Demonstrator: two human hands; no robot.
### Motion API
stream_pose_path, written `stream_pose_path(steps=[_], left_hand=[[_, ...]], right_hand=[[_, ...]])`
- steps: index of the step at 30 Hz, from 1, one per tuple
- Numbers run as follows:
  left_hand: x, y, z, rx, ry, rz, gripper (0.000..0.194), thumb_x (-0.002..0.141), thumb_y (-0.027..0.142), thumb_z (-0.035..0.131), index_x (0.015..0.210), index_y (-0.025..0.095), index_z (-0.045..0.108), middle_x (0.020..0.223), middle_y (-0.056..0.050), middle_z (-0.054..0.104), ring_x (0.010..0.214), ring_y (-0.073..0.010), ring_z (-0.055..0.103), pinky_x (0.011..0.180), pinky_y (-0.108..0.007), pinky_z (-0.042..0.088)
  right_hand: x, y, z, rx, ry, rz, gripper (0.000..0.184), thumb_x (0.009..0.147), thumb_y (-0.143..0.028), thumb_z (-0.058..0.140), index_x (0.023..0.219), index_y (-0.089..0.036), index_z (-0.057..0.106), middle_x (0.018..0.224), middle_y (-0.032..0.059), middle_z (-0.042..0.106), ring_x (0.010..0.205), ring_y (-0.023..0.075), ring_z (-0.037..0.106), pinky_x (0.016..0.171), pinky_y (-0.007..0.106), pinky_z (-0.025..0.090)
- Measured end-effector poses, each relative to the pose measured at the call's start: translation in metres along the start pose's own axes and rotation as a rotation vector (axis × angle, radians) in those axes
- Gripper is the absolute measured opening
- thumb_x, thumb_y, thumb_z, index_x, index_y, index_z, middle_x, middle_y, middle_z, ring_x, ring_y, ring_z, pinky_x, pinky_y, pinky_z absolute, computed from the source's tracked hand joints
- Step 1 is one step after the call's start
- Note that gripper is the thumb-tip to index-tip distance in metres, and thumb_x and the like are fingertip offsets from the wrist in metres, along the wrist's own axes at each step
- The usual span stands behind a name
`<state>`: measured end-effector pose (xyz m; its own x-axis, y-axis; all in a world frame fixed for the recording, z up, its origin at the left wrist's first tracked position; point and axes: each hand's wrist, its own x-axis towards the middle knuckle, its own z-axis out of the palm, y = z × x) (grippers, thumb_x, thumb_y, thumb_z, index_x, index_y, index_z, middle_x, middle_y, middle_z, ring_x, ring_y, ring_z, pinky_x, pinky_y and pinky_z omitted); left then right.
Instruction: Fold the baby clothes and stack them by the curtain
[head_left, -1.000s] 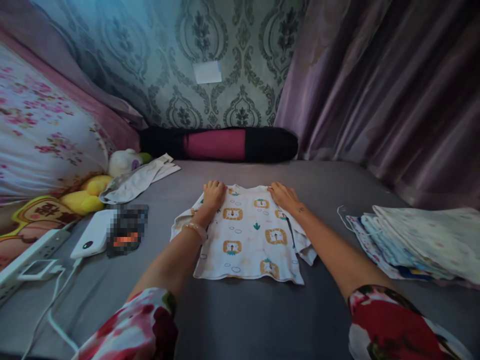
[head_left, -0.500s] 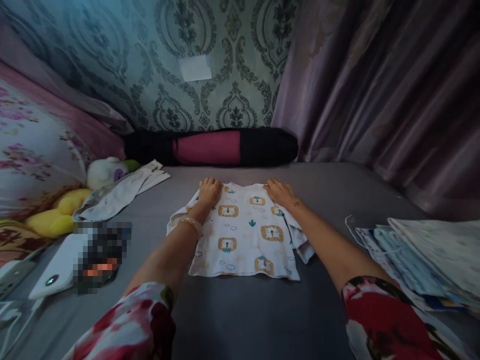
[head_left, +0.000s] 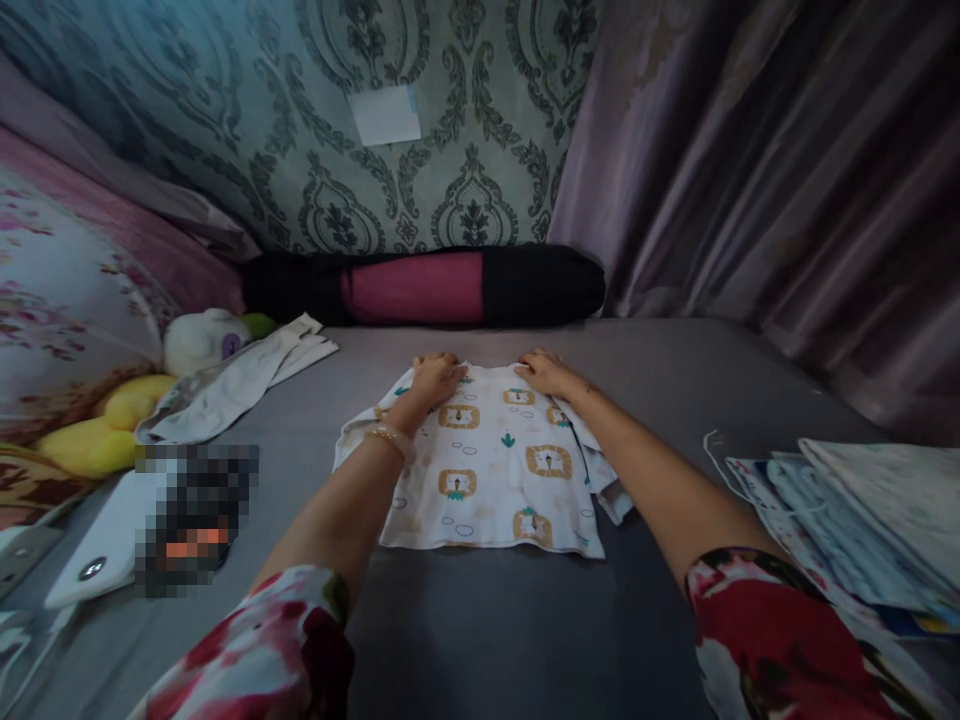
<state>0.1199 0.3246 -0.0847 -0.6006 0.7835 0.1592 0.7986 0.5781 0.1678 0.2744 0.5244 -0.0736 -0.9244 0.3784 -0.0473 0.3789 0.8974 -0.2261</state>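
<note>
A small white long-sleeved shirt [head_left: 487,450] with a yellow lion print lies spread on the grey bed sheet, its neckline away from me and its hem toward me. My left hand [head_left: 439,378] rests on the left shoulder, close to the neckline, fingers laid over the cloth and pointing away. On the opposite shoulder lies my right hand [head_left: 546,372], also by the neckline, fingers extended on the fabric. Both hands touch the shirt, though their fingertips are only partly visible. Beneath my forearms the sleeves slant outward, partly covered.
At the right sits a stack of folded clothes [head_left: 862,520] with a white cord. To the left are pale clothing [head_left: 240,385], plush toys [head_left: 199,342], a white device [head_left: 112,540] and a blurred-out object [head_left: 199,520]. A black and pink roll [head_left: 420,287] lies along the wall.
Both hands have slid inward along the shoulders toward the neckline. The shirt stays nearly in place, and the camera view has shifted slightly.
</note>
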Motion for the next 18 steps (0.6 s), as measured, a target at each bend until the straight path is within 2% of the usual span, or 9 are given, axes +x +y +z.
stream_pose_path(steps=[4, 11, 15, 18], left_hand=[[0.003, 0.008, 0.004, -0.015, -0.009, 0.005, 0.034, 0.094, 0.041, 0.042, 0.111, 0.018, 0.061, 0.115, -0.011, 0.065, 0.114, -0.0279, 0.056, 0.093, -0.041, 0.034], [0.001, 0.014, 0.020, 0.061, 0.065, -0.076, 0.033, 0.098, 0.035, 0.033, 0.107, 0.016, 0.059, 0.113, -0.015, 0.064, 0.109, -0.0299, 0.055, 0.090, -0.043, 0.035], [-0.001, 0.020, 0.021, 0.141, 0.101, -0.086, 0.033, 0.098, 0.033, 0.033, 0.110, 0.015, 0.057, 0.115, -0.017, 0.062, 0.109, -0.0311, 0.053, 0.090, -0.043, 0.035], [-0.003, 0.027, 0.015, 0.203, 0.123, -0.100, 0.032, 0.097, 0.028, 0.035, 0.113, 0.011, 0.056, 0.115, -0.019, 0.060, 0.109, -0.0331, 0.051, 0.091, -0.044, 0.034]], right_hand=[[0.000, -0.008, 0.005, -0.016, 0.037, 0.045, 0.036, 0.097, -0.037, 0.042, 0.122, -0.019, 0.060, 0.127, 0.0131, 0.056, 0.120, 0.0281, 0.048, 0.098, 0.039, 0.037], [-0.009, -0.016, 0.022, -0.050, 0.237, 0.062, 0.032, 0.099, -0.031, 0.037, 0.116, -0.015, 0.058, 0.123, 0.0147, 0.055, 0.117, 0.0269, 0.047, 0.099, 0.038, 0.034], [-0.008, -0.015, 0.020, 0.028, 0.212, 0.084, 0.030, 0.098, -0.033, 0.042, 0.115, -0.015, 0.059, 0.124, 0.0147, 0.057, 0.117, 0.0259, 0.048, 0.100, 0.036, 0.034], [-0.010, -0.003, 0.007, 0.244, 0.147, 0.140, 0.030, 0.098, -0.034, 0.042, 0.115, -0.016, 0.060, 0.120, 0.0113, 0.061, 0.111, 0.0208, 0.054, 0.094, 0.029, 0.040]])
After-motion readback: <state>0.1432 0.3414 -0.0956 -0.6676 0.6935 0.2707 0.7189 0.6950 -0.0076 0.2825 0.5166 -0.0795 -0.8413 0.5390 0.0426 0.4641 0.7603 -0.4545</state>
